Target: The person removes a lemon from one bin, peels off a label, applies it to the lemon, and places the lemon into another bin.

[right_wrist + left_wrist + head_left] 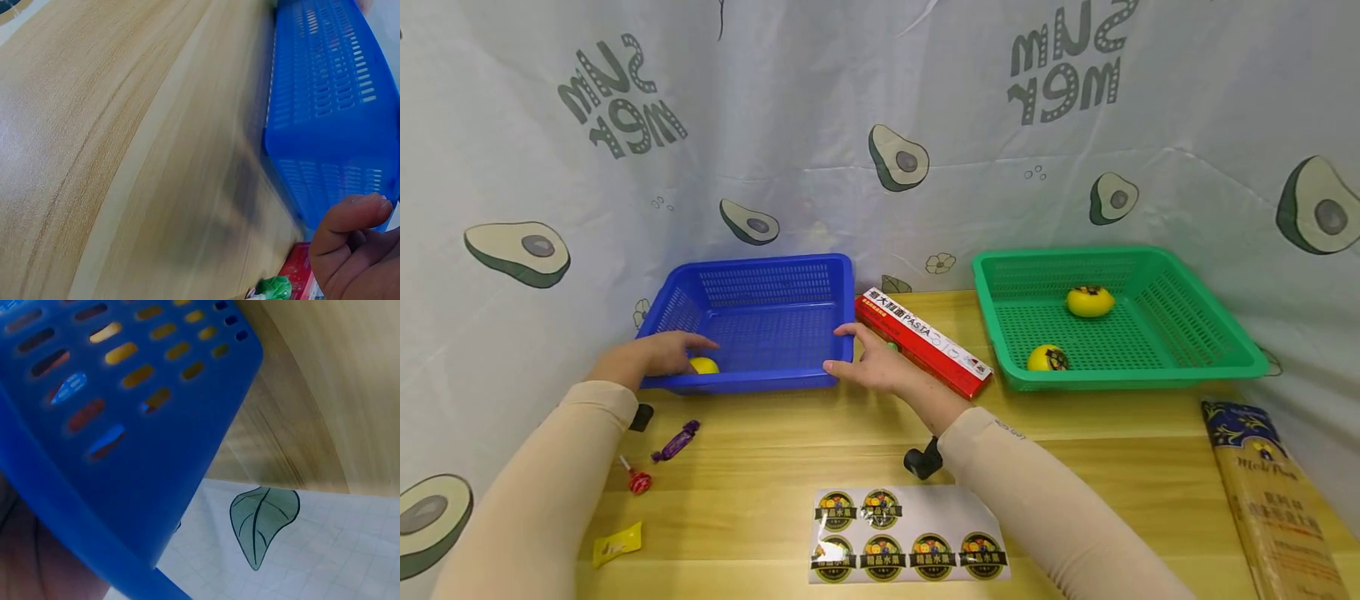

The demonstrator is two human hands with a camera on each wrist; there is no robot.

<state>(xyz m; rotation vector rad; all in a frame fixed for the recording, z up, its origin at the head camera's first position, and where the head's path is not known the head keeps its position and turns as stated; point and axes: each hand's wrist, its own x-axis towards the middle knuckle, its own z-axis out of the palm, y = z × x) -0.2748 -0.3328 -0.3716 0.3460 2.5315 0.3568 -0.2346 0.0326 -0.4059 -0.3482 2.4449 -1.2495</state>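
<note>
Wooden table (1075,433) | both hands' grip curled on blue basket (760,321): left hand (658,354), right hand (872,367)

Long beige sleeves to wrists on both arms; small black camera mount strapped under each wrist; hands bare.

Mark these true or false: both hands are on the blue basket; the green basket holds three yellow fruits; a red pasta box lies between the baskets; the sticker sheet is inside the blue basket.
1. Both hands, left hand and right hand, are on the blue basket: true.
2. The green basket holds three yellow fruits: false, two show.
3. A red pasta box lies between the baskets: true.
4. The sticker sheet is inside the blue basket: false, it lies on the table.
</note>
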